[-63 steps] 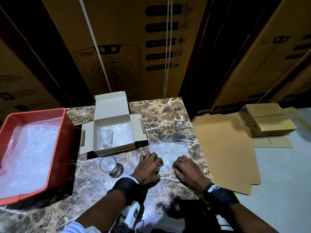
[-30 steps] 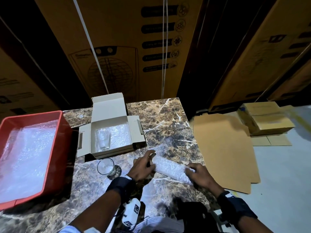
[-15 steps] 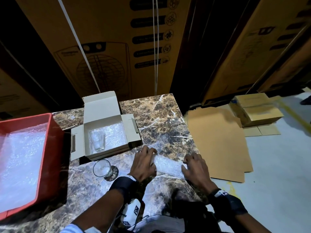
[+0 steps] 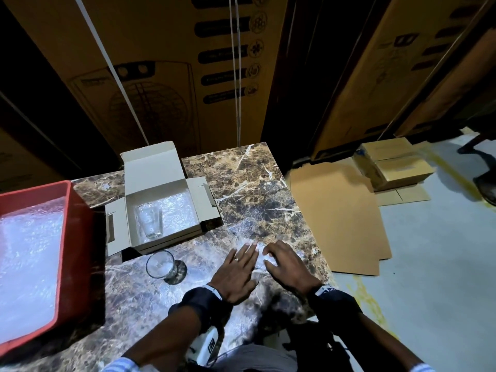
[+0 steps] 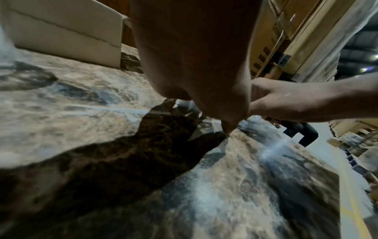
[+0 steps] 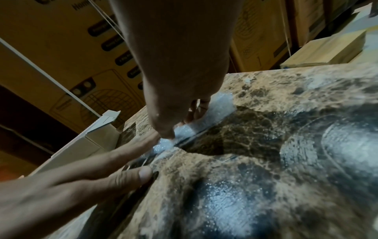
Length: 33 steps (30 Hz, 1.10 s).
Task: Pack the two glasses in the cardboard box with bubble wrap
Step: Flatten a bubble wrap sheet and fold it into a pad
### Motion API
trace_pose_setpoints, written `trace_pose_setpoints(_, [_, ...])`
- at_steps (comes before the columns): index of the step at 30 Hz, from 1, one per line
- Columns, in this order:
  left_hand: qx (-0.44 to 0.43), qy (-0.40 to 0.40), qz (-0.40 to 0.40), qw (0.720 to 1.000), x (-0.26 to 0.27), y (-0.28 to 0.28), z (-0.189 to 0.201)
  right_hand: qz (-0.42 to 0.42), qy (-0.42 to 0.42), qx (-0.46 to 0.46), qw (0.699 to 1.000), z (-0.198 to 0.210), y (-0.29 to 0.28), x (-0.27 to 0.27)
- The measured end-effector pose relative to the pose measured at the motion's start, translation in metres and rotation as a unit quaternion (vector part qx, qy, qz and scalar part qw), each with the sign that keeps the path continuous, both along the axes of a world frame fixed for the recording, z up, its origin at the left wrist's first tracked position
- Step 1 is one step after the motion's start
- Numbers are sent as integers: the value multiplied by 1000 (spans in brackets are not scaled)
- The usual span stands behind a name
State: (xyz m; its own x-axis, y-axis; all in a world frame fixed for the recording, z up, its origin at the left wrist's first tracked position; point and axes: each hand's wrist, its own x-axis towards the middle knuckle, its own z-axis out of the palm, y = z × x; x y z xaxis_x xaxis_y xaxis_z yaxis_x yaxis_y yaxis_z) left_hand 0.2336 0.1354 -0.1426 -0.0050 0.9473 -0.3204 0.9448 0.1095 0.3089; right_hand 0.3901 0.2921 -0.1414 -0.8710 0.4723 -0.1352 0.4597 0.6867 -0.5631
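Note:
An open cardboard box (image 4: 158,173) stands on the marble table, lined with bubble wrap. One glass (image 4: 149,220) lies inside it on its side. The second glass (image 4: 160,265) stands upright on the table just in front of the box. A folded bubble wrap strip (image 4: 261,255) (image 6: 212,113) lies to the right of that glass. My left hand (image 4: 236,267) (image 6: 92,169) presses flat on it with straight fingers. My right hand (image 4: 284,264) (image 6: 180,80) arches over the strip beside the left, thumb and fingertips pinching the fold.
A red tray (image 4: 76,251) holding bubble wrap sheets fills the table's left side. The table's right edge (image 4: 319,253) runs close to my right hand. Flat cardboard (image 4: 335,210) and stacked small boxes (image 4: 394,162) lie on the floor. Big cartons stand behind.
My hands, spread apart along the folded strip half a second ago, have come together at its middle. The box and both glasses have not moved.

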Motion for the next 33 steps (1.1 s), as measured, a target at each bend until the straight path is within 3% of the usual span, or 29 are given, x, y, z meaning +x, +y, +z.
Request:
trace_pose_setpoints(5, [-13,46,6,999,-12,-4,-4,-44,15,-23,999,2,3,10])
trace_pose_setpoints(15, [5,35,28,999,-41,-22,1,-138,1,-45,989,12,31,57])
trace_pose_setpoints(19, [25,-3,51,998,-35,-17,11,-100,-43,9,994,12,31,57])
trace_pose_setpoints(23, [70,0,61,996,-25,-8,17,-61,-34,71,995,16,19,52])
trace_pose_setpoints(28, [161,13,48,986,-11,1,16,25,-36,75,996,26,7,38])
trace_pose_setpoints(33, [160,-8,38,986,-4,4,15,57,-71,68,994,22,1,32])
